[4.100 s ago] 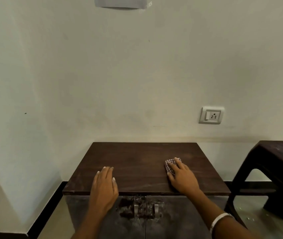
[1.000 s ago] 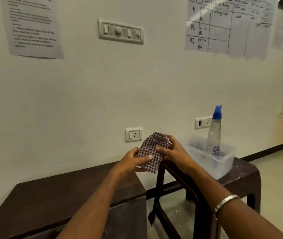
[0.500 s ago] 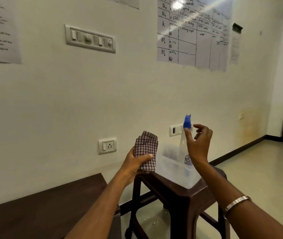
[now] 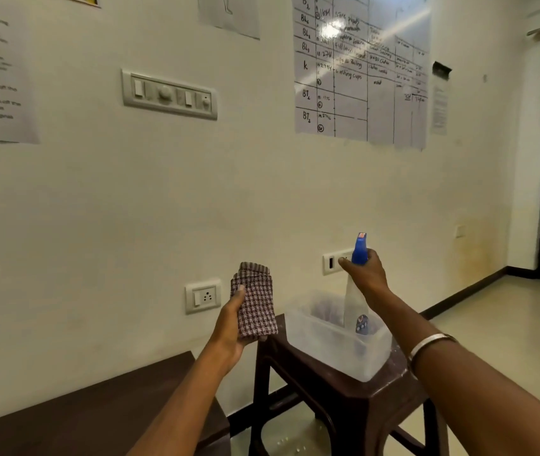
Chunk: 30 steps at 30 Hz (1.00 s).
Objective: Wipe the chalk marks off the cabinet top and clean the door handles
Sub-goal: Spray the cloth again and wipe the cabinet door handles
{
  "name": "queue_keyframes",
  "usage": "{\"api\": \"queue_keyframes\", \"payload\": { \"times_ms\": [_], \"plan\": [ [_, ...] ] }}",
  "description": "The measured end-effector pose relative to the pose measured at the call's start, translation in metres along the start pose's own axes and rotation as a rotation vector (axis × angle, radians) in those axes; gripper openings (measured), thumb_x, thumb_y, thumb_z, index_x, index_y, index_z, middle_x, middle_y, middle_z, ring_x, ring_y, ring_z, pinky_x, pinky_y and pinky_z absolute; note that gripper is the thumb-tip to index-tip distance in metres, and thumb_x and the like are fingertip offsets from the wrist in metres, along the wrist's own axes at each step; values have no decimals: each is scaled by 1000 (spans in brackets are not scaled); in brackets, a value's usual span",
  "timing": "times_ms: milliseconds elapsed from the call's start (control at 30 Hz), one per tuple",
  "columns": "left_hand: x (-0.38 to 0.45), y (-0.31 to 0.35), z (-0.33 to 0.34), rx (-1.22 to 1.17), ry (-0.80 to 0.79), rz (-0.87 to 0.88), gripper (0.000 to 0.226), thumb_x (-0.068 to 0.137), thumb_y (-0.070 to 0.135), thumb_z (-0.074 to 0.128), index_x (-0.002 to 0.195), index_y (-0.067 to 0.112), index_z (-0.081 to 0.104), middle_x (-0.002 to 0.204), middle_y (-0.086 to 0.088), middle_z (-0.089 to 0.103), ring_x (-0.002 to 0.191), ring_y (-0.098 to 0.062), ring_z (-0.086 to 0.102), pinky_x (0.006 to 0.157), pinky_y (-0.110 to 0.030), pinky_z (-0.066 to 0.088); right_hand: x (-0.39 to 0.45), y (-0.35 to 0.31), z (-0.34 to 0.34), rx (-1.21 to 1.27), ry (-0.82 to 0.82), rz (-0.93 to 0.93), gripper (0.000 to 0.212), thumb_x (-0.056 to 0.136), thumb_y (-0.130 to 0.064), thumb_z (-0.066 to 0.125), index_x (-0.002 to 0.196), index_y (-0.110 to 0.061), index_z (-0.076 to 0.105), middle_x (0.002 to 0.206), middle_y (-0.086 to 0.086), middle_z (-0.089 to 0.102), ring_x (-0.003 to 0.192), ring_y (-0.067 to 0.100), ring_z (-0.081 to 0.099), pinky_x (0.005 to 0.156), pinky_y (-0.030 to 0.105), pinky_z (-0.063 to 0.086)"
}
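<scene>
My left hand (image 4: 230, 327) holds a folded checked cloth (image 4: 256, 302) upright in front of the wall. My right hand (image 4: 365, 273) grips the neck of a clear spray bottle (image 4: 354, 306) with a blue nozzle, just below the nozzle. The bottle's base stands inside a clear plastic tub (image 4: 337, 347). The dark brown cabinet top (image 4: 74, 419) shows at the lower left, below my left forearm. The cabinet doors and handles are out of view.
The tub sits on a dark plastic stool (image 4: 347, 399) to the right of the cabinet. Wall sockets (image 4: 203, 296), a switch panel (image 4: 169, 93) and paper sheets hang on the wall. Open tiled floor (image 4: 499, 327) lies to the right.
My right hand has closed round the spray bottle's neck, where it was hovering open beside the nozzle. My left hand keeps the cloth raised. The view has turned a little further right.
</scene>
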<state>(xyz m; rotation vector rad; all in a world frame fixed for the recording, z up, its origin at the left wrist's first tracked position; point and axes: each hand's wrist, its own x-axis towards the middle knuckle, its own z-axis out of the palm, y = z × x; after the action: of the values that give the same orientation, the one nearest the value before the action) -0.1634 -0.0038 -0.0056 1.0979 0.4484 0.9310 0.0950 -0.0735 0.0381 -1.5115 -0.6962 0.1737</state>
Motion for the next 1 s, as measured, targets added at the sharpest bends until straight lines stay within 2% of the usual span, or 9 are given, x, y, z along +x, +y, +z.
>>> {"api": "queue_keyframes", "payload": {
  "times_ms": [100,167,233,300,500,700,867,933,1000],
  "plan": [
    [-2,4,-9,-31,32,26,34,98,37,40,106,11,60,92,-15,67,76,-29,62,51,-34,50,-1,-1,6,4,78,-62,30,90,-33,65,113,-20,51,93,0,58,90,26,58,98,53,45],
    [-4,6,-12,-39,48,38,35,98,37,40,109,11,60,94,-15,66,78,-29,62,53,-35,51,-6,-3,7,19,92,-126,26,93,-25,60,115,-12,55,93,5,58,83,23,56,84,41,51],
    [-7,11,-15,-41,54,56,34,99,37,39,108,11,60,95,-15,66,78,-30,62,56,-37,50,-11,-12,6,30,98,-191,21,93,-16,59,112,-7,56,92,10,57,77,21,54,67,28,48],
    [-10,17,-16,-40,61,76,34,99,36,38,106,12,60,93,-14,66,77,-29,62,57,-37,49,-15,-27,5,28,107,-239,19,92,-12,59,110,-7,59,90,11,59,69,16,53,61,22,44],
    [-20,37,-9,-43,74,132,33,100,35,34,101,14,60,91,-13,65,76,-29,61,58,-36,48,-23,-82,-2,-34,76,-390,11,89,-14,61,96,-5,60,77,11,57,66,21,52,58,26,44],
    [-35,59,-4,-50,64,169,36,99,37,34,105,12,60,93,-14,65,75,-28,62,56,-36,49,-42,-127,-10,-37,59,-497,12,91,-17,61,96,-6,59,90,27,65,82,42,65,77,48,57],
    [-50,75,-4,-43,68,210,36,100,37,33,106,14,60,92,-13,66,74,-27,62,57,-36,49,-69,-151,-2,-99,-26,-526,11,90,-16,60,84,-10,54,77,21,59,66,30,59,67,40,53],
    [-54,79,-8,-36,80,219,38,100,39,31,105,15,61,92,-12,66,76,-27,62,60,-37,49,-82,-153,7,-64,-75,-504,10,89,-15,61,84,-9,56,82,26,63,68,28,66,70,40,56],
    [-59,81,-14,-41,97,223,41,100,41,31,105,15,61,94,-12,67,79,-29,63,66,-42,49,-97,-150,18,-30,-145,-479,14,89,-16,61,91,-2,59,86,26,68,67,20,69,65,31,55]
  ]
}}
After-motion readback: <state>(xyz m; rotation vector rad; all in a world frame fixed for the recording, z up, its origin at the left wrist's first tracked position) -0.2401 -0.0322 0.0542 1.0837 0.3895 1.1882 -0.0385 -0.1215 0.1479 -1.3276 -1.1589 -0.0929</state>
